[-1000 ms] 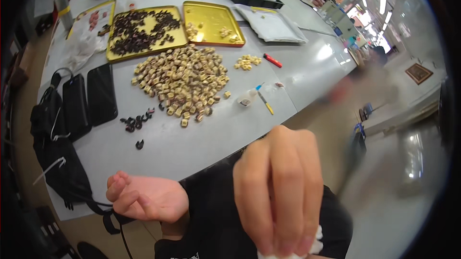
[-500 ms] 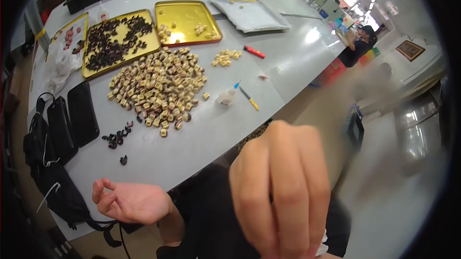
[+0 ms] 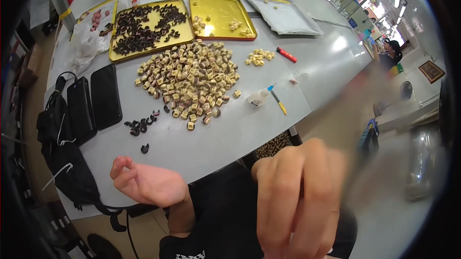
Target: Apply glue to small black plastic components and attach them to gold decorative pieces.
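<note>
Close in front at the lower right, my right hand (image 3: 302, 196) has its knuckles up and its fingers bent down together; their tips are hidden, and so is anything between them. My left hand (image 3: 151, 182) is palm up by the table's front edge, fingers loosely curled and apart, with nothing seen in it. Nearest to it lie a single black curved piece (image 3: 145, 148) and a small group of black curved pieces (image 3: 139, 125). Beyond them is a large heap of small cream-and-brown cube-like pieces (image 3: 192, 79).
A yellow tray of dark curved pieces (image 3: 115, 55) and a gold tray (image 3: 223, 7) stand behind the heap. Right of it are a needle-tipped bottle (image 3: 258, 98), a yellow pen-like tool (image 3: 278, 103) and a red marker-like stick (image 3: 286, 55). A phone (image 3: 105, 96) and black bag (image 3: 69, 163) lie left.
The whole view has shifted, so the table and its things sit further right. In the picture, my right hand is lower and further right; my left hand is slightly higher and further right.
</note>
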